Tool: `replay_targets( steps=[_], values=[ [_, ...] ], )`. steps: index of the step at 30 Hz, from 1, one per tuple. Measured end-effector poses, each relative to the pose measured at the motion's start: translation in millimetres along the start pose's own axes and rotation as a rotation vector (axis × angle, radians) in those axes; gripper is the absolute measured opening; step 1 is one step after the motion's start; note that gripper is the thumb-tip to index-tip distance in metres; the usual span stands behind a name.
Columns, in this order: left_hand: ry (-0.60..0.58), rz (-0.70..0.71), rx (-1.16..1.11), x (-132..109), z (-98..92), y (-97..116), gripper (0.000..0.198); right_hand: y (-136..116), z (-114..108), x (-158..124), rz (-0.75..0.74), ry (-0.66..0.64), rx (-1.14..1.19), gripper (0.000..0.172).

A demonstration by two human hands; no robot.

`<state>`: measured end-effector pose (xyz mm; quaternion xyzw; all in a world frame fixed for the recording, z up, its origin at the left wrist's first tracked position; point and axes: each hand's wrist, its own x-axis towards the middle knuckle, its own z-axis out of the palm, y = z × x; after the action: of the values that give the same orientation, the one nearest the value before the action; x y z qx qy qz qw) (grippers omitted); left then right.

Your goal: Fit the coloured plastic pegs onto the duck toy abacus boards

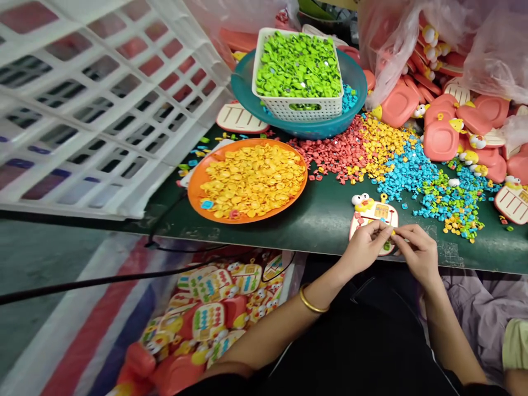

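A duck-headed toy panel (381, 210), white with a red rim and bulging eyes, lies at the table's front edge. Over its lower part my left hand (368, 246) and my right hand (417, 252) meet, fingertips pinched together. A small yellow plastic piece (392, 231) shows between them; how each hand grips it is partly hidden. Red, blue and green pieces sit on the panel, partly covered by my fingers. Just beyond lie loose heaps of red pieces (340, 146), yellow pieces (381, 137) and blue pieces (406, 165).
An orange plate (196, 201) holds yellow pieces. Behind it a white basket (274, 104) of green pieces sits in a teal basin (243, 82). A white crate (136, 190) leans at left. Pink toy shells (441, 137) pile at right. Finished-looking panels (208, 322) lie below the table.
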<state>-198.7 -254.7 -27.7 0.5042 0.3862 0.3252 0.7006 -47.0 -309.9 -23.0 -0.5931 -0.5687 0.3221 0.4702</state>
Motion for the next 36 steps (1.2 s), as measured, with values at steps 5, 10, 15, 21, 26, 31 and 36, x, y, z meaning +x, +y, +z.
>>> replay_targets(
  steps=[5, 10, 15, 21, 26, 31, 36],
  values=[
    [0.084, 0.097, 0.232, 9, -5.1, -5, 0.036, 12, 1, 18, -0.114, -0.032, -0.145, 0.019],
    [0.526, 0.359, 0.812, 19, -34.9, -20, 0.044, 40, 0, 50, -0.145, -0.002, -0.371, 0.025],
    [0.516, 0.357, 0.919, 26, -52.5, -47, 0.062, 57, 1, 68, -0.096, -0.121, -0.342, 0.027],
    [0.448, 0.695, 0.741, 11, -45.2, -46, 0.067, 52, -8, 60, 0.17, -0.038, 0.057, 0.032],
    [0.371, 1.008, 0.624, -9, -39.7, -57, 0.082, 26, 5, 26, 0.268, 0.045, 0.358, 0.033],
    [0.466, 0.815, 0.437, -17, -31.2, -58, 0.086, 5, 36, 9, 0.118, 0.174, 0.235, 0.026],
    [0.415, 0.282, 0.273, -44, -81.0, -10, 0.086, 19, -9, 89, -0.079, -0.209, -0.1, 0.044]
  ],
)
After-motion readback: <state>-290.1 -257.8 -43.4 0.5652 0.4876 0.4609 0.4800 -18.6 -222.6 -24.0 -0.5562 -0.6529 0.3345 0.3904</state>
